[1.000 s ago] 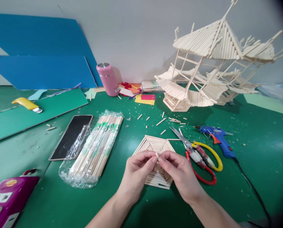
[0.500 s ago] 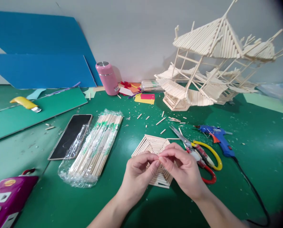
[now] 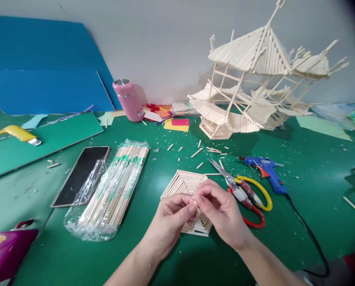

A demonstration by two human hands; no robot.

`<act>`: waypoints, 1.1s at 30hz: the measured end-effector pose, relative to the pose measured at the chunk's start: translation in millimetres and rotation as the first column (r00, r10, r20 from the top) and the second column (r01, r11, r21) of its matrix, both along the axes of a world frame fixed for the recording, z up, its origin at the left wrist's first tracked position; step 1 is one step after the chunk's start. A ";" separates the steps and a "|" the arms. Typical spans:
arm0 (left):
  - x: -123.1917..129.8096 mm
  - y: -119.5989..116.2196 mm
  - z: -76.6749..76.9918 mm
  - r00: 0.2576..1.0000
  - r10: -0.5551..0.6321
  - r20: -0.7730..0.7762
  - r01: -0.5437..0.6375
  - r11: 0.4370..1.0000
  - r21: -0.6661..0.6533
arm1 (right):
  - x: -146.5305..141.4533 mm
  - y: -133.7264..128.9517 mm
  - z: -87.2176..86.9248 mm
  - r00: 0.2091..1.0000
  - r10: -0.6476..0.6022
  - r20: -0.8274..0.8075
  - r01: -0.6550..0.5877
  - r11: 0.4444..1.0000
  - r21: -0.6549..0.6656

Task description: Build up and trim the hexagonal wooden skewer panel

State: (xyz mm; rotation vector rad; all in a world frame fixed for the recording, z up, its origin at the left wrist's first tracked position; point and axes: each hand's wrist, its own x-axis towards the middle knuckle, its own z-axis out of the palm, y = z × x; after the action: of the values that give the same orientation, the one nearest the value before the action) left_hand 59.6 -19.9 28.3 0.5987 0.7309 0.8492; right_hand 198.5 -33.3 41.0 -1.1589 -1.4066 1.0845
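Left hand (image 3: 173, 218): thumb and forefinger pinched on a small stick piece (image 3: 195, 202).
Right hand (image 3: 220, 210): fingertips closed at the same piece, meeting the left.
Stick panel (image 3: 192, 180): flat on green table (image 3: 147, 254), beneath both hands, partly hidden.
Scissors (image 3: 239, 192): right of panel.

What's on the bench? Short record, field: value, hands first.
left hand: fingertips pinched at a tiny pale wooden piece
right hand: fingertips at the same piece
below hands: flat, many-sided pale-stick panel, partly hidden
right of panel: red-and-yellow-handled metal scissors, open; blue plastic glue gun
left of panel: clear plastic pack of wooden sticks, overlapping black rectangular phone
back: pink cylindrical bottle; pale roofed stick model
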 end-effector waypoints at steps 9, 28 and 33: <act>-0.4 2.6 0.6 0.997 -0.036 0.067 0.041 0.996 -0.074 | -0.2 -2.0 2.4 0.999 0.040 0.017 -0.040 0.999 0.006; 2.2 4.9 -1.1 0.994 0.063 0.091 -0.055 0.995 -0.089 | 122.0 -41.1 -29.5 0.516 -0.333 0.790 0.319 0.930 0.184; 1.8 5.5 -1.0 0.990 0.091 0.110 -0.085 0.995 -0.056 | 119.0 -36.4 -27.3 0.365 -0.163 0.917 0.275 0.960 0.061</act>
State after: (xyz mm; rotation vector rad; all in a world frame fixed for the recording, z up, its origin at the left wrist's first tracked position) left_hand 61.3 -14.4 27.3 0.4714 0.6784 0.9355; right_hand 317.6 -69.7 13.6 -2.1592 -1.9242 0.2092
